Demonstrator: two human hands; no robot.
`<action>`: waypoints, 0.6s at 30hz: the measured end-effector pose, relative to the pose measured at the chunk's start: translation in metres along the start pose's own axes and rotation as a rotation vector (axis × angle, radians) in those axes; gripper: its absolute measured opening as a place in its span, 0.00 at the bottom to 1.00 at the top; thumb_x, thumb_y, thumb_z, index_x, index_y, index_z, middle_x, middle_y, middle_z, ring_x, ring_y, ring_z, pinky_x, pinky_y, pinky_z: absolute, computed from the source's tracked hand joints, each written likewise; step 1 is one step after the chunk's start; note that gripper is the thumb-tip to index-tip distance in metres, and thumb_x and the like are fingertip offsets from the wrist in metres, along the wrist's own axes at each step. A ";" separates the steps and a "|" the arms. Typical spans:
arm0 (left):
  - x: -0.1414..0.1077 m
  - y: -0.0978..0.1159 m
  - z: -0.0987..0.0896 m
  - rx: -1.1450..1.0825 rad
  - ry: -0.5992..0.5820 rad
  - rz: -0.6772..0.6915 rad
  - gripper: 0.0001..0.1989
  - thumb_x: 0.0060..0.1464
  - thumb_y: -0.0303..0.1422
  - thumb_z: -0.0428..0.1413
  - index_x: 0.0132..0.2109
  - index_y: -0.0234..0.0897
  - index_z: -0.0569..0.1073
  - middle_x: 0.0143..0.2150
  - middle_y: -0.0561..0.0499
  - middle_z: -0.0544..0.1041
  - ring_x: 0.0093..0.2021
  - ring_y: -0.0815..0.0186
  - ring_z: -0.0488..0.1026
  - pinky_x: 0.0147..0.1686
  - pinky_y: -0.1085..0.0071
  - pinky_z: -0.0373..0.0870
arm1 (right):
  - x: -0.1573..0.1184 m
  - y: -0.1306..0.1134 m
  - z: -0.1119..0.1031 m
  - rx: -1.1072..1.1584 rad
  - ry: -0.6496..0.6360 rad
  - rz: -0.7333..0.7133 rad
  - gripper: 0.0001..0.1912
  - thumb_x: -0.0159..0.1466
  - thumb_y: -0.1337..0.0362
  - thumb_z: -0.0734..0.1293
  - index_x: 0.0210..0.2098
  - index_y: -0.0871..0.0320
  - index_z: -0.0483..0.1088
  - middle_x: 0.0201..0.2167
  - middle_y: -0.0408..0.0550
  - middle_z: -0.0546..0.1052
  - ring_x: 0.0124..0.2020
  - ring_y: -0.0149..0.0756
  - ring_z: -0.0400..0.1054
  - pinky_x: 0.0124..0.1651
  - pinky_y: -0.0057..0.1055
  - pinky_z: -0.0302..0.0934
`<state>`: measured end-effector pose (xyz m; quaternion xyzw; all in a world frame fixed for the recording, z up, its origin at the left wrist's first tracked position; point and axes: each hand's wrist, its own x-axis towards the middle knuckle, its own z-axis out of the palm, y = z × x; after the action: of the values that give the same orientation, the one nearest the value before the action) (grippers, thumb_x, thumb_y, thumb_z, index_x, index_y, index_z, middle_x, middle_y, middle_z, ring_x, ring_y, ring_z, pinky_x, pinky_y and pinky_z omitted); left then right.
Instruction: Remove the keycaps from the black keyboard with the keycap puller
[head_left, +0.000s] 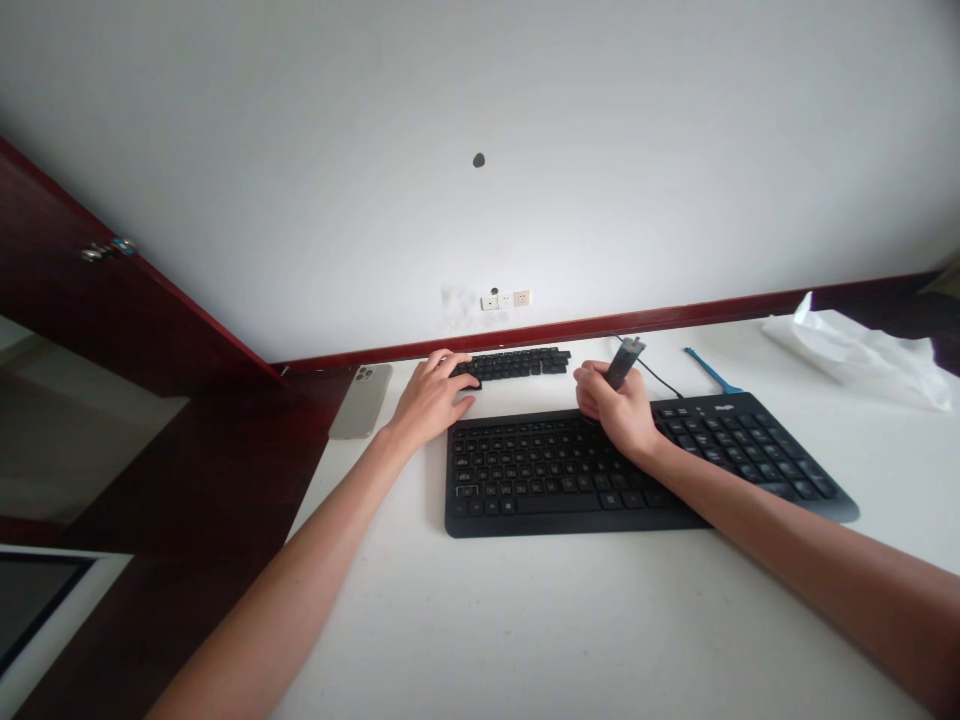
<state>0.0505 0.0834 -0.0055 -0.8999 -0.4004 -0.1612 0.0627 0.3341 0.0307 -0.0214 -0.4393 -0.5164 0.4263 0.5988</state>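
Observation:
My left hand (433, 397) rests with its fingers apart at the left end of rows of loose black keycaps (517, 364) laid out behind the keyboard. The fingertips touch the leftmost caps. My right hand (616, 402) is closed around a dark, stick-like tool (624, 362) whose upper end points up, above the back edge of the keyboard. The large black keyboard (540, 470) lies flat on the white table, partly covered by my right hand and forearm. What lies under my right fist is hidden.
A phone (361, 402) lies at the table's left edge. Behind the keyboard are a thin black cable (654, 372) and a blue brush-like tool (712, 370). A crumpled white plastic bag (855, 352) sits at the back right. The wall with sockets (506, 300) stands behind.

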 end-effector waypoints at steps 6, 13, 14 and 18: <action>0.001 -0.005 -0.008 -0.001 0.042 -0.036 0.13 0.63 0.32 0.62 0.54 0.44 0.79 0.64 0.47 0.73 0.65 0.51 0.64 0.64 0.50 0.66 | 0.000 -0.001 0.001 0.007 -0.008 0.001 0.24 0.67 0.60 0.67 0.19 0.53 0.52 0.15 0.37 0.54 0.18 0.27 0.47 0.21 0.30 0.41; 0.002 -0.015 -0.013 -0.062 0.109 -0.076 0.10 0.65 0.28 0.57 0.49 0.43 0.81 0.61 0.47 0.74 0.63 0.53 0.67 0.65 0.51 0.66 | 0.000 -0.001 0.000 -0.023 -0.010 -0.008 0.25 0.67 0.58 0.68 0.19 0.53 0.53 0.15 0.38 0.56 0.19 0.28 0.48 0.21 0.30 0.43; 0.002 -0.014 -0.013 -0.076 0.093 -0.065 0.12 0.64 0.27 0.56 0.49 0.44 0.81 0.63 0.48 0.73 0.64 0.53 0.66 0.65 0.50 0.66 | -0.001 -0.001 0.000 -0.023 -0.011 -0.006 0.25 0.67 0.58 0.68 0.19 0.53 0.53 0.15 0.38 0.56 0.19 0.28 0.48 0.21 0.30 0.43; 0.002 -0.006 -0.010 -0.106 0.046 -0.034 0.20 0.61 0.22 0.55 0.54 0.47 0.80 0.68 0.50 0.68 0.68 0.53 0.63 0.67 0.49 0.65 | -0.001 -0.002 0.000 -0.024 -0.008 -0.008 0.25 0.67 0.58 0.68 0.19 0.53 0.53 0.15 0.38 0.56 0.19 0.28 0.48 0.21 0.31 0.42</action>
<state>0.0442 0.0864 0.0044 -0.8910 -0.4050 -0.2038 0.0216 0.3343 0.0295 -0.0200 -0.4429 -0.5256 0.4193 0.5931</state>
